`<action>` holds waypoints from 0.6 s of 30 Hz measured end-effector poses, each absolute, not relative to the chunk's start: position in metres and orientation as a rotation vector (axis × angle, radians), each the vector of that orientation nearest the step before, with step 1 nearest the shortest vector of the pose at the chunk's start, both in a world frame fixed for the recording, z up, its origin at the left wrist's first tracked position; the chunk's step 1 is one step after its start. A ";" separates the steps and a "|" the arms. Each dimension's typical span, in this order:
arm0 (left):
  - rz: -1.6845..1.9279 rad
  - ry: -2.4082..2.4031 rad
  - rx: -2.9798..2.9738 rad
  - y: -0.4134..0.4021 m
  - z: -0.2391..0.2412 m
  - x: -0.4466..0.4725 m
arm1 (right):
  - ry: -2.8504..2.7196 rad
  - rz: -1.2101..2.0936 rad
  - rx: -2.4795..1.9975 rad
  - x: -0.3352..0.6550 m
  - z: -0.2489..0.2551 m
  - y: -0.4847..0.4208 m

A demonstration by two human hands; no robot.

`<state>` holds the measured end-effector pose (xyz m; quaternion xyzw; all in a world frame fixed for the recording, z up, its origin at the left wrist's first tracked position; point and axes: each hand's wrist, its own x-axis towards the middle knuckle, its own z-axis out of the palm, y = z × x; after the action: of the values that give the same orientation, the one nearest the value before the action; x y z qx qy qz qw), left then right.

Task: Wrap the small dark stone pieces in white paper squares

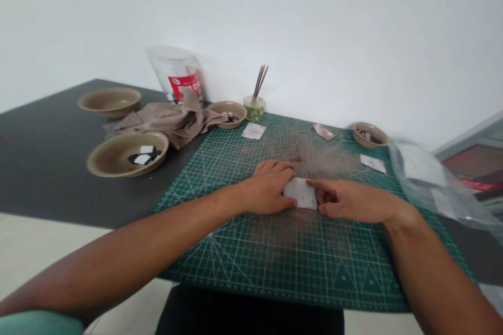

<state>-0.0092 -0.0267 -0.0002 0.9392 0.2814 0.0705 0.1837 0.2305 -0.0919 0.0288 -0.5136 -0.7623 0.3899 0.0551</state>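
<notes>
Left hand (271, 188) and right hand (346, 200) touch opposite edges of a white square (301, 192); from here, can't tell if either grip pinches it. Square lies flat on the brown-smudged mat (243, 256); farther left on the bench (47, 167), a cloth (157, 121), bowls (105, 159) and jar (184, 86).

Left hand (271, 188) on one side, right hand (343, 200) on the other, both touching a pale square sheet (300, 192) lying flat on the green mat (220, 256)! Behind them stands a jar (254, 110) of sticks, a bowl (232, 125) just beside it, and a crumpled brown cloth (159, 119) sprawls before a red-labelled clear tub (165, 65).
</notes>
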 end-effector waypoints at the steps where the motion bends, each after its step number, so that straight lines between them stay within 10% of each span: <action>1: 0.197 0.796 2.643 -0.026 -0.001 -0.009 | -2.315 1.194 -1.551 0.231 0.028 -0.091; 18: 0.346 0.825 2.276 -0.020 0.003 -0.004 | -2.194 1.399 -1.393 0.237 0.037 -0.093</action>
<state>-0.0042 -0.0196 0.0033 0.8749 0.3170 0.1331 0.3411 0.2371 -0.0926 0.0373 -0.4698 -0.7401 0.4717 0.0950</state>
